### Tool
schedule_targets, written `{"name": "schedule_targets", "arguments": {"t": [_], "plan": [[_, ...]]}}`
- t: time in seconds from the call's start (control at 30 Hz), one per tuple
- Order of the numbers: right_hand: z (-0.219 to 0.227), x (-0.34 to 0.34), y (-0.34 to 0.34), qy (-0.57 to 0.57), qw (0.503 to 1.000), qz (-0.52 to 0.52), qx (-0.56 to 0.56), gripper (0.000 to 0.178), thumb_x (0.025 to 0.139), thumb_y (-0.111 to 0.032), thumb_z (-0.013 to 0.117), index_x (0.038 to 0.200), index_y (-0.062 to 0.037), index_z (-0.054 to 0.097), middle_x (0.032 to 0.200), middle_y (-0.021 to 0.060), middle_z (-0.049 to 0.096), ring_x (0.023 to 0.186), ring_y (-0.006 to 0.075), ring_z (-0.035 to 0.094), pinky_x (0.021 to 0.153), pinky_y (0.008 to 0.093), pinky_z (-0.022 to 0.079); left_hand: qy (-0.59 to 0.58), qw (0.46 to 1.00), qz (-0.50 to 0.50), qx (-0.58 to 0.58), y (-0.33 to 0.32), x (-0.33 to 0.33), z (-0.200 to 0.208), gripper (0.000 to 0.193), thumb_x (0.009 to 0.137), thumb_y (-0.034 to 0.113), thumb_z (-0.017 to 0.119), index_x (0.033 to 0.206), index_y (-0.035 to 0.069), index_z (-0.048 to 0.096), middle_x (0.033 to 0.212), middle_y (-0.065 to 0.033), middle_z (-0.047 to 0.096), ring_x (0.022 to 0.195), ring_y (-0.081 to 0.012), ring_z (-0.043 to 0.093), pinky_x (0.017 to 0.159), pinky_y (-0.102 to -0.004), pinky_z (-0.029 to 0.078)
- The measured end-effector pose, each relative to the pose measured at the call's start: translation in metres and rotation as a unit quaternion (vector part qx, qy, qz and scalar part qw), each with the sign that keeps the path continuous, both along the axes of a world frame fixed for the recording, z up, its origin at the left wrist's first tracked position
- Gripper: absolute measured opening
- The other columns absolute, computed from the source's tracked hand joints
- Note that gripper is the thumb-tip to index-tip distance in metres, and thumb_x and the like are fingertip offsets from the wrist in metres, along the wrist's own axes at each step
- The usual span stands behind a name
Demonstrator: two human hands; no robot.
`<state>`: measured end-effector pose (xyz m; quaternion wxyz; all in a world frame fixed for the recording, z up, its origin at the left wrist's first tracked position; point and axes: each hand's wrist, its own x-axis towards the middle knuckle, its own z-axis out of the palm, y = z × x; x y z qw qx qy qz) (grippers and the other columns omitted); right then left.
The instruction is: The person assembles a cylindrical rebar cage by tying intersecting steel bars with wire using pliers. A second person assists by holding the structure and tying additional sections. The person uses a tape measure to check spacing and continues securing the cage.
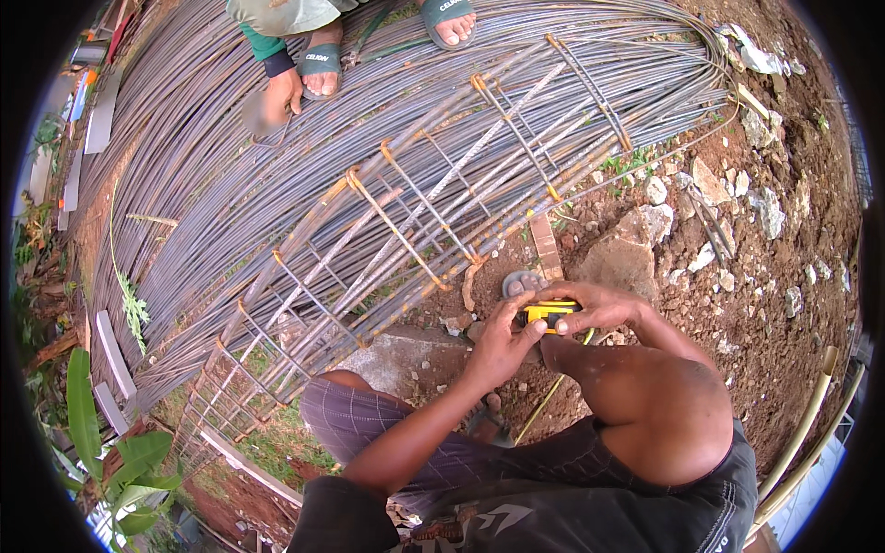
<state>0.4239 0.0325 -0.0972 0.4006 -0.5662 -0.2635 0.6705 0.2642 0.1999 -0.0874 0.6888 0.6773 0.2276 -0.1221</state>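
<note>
Both hands, left hand (498, 346) and right hand (599, 306), clutch the small yellow-and-black tape measure (549, 314) beside the rusty rebar cage (406, 240); blade could snap back on fingers; loose rubble underfoot.

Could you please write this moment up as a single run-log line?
left hand: grips yellow tape measure | right hand: grips it too | rebar cage: lying on rebar pile | co-worker's hand: on bars

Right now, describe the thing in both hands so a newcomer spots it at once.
Start from the big bed of grey steel rods and follow the rusty-tied rebar cage lying on it down to its near edge by the red soil. There the left hand and right hand hold a small tape measure: the only bright yellow-and-black thing among grey steel and stones.
</note>
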Motion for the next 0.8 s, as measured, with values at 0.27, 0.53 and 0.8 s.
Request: {"name": "schedule_targets", "arguments": {"t": [0.27,0.53,0.8], "plan": [[0.011,-0.012,0.014,-0.153,0.987,0.038,-0.011,0.081,0.073,-0.048,0.077,0.133,-0.0052,0.045,0.12,0.0202,0.055,0.114,0.0296,0.054,0.097,0.0417,0.043,0.075,0.994,0.051,-0.068,-0.001,-0.012,-0.023,0.041,0.082,0.022,0.073,0.11,-0.004,0.059,0.087,-0.0083,0.069,0.075,-0.0153,0.065,0.069,-0.0293,0.051],[0.041,0.054,-0.008,-0.409,0.901,0.139,-0.038,0.078,0.069,-0.05,0.075,0.136,-0.0238,0.046,0.114,0.0144,0.056,0.103,0.0356,0.058,0.084,0.0464,0.05,0.041,0.984,-0.031,0.173,0.046,0.013,0.004,0.023,0.078,0.017,0.076,0.093,0.003,0.066,0.078,-0.0066,0.068,0.07,-0.0129,0.063,0.063,-0.028,0.049],[0.043,0.217,-0.047,-0.683,0.704,0.089,-0.171,0.07,0.074,-0.009,0.065,0.138,-0.0325,0.046,0.139,0.0039,0.045,0.127,0.0274,0.044,0.105,0.0418,0.045,-0.076,0.814,-0.1,0.567,0.077,0.028,0.002,0.018,0.083,0.02,0.066,0.093,0.006,0.069,0.117,-0.0101,0.06,0.13,-0.0301,0.04,0.109,-0.0513,0.015]]}}
